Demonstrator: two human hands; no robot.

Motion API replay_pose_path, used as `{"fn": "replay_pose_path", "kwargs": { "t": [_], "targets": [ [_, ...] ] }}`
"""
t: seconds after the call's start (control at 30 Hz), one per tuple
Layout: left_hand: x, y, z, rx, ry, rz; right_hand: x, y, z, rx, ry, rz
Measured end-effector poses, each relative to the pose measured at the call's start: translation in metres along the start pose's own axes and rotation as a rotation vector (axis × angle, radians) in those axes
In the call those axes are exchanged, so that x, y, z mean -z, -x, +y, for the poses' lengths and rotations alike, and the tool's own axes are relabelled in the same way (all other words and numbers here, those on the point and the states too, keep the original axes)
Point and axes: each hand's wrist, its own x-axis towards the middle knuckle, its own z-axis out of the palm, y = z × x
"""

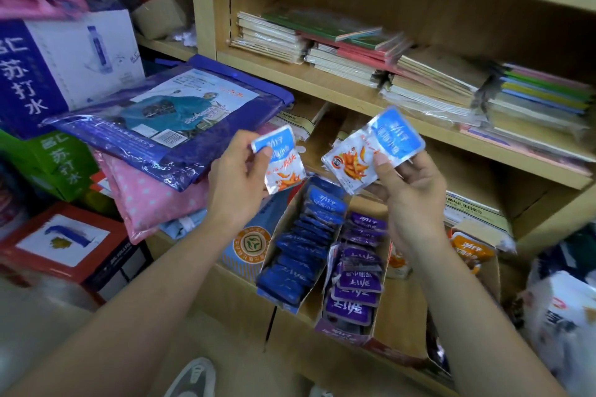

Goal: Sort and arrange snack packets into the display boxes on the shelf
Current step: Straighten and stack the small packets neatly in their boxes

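Two bare hands, each holding blue-topped snack packets above the display boxes.

Left hand (237, 177): fingers curled, thumb pinching one blue-and-silver packet (283, 167) near its top corner. Right hand (409, 200): thumb and curled fingers pinch two overlapped packets, the front packet (350, 161) with orange print and the rear packet (398, 135) fanned up past the fingertips. Below the left fingers, between the wrists: blue display box (288, 219), packets filed on edge. Under the right fingers: purple display box (342, 332), purple packets stacked loosely. Right of the right wrist: orange packets (471, 250). Beyond the fingertips: wooden shelf (322, 80) holding notebooks (354, 55).
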Motion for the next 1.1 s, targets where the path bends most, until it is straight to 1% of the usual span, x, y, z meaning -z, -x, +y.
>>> {"fn": "replay_pose_path", "kwargs": {
  "t": [0.07,0.13,0.3,0.37,0.4,0.53,0.63,0.7,0.77,0.83,1.0,1.1],
  "targets": [
    [0.004,0.001,0.003,0.008,0.071,-0.008,0.002,0.003,0.001,-0.014,0.027,-0.083],
    [0.007,0.004,0.009,0.079,0.18,-0.028,0.003,0.006,0.011,-0.025,0.19,-0.136],
    [0.014,0.006,0.019,0.19,0.286,-0.038,0.004,0.003,0.026,0.054,0.599,-0.167],
    [0.016,0.005,0.02,0.205,0.31,-0.075,0.003,0.004,0.027,0.096,0.744,-0.186],
    [0.016,0.006,0.021,0.202,0.311,-0.105,0.002,0.005,0.028,0.106,0.778,-0.19],
    [0.013,0.009,0.024,0.161,0.291,-0.233,0.002,0.007,0.027,0.115,0.791,-0.211],
    [0.008,0.011,0.023,0.153,0.316,-0.32,0.004,0.007,0.022,0.123,0.67,-0.204],
    [0.004,0.013,0.022,0.123,0.318,-0.357,0.004,0.007,0.019,0.097,0.573,-0.228],
    [0.0,0.013,0.023,0.102,0.34,-0.357,0.003,0.009,0.018,0.081,0.566,-0.285],
    [-0.002,0.013,0.026,0.065,0.358,-0.353,0.0,0.012,0.018,0.095,0.619,-0.325],
    [-0.008,0.016,0.034,-0.093,0.363,-0.315,-0.004,0.012,0.019,0.119,0.702,-0.246],
    [-0.013,0.013,0.029,-0.196,0.306,-0.293,-0.003,0.011,0.019,0.139,0.729,-0.244]
  ]
}}
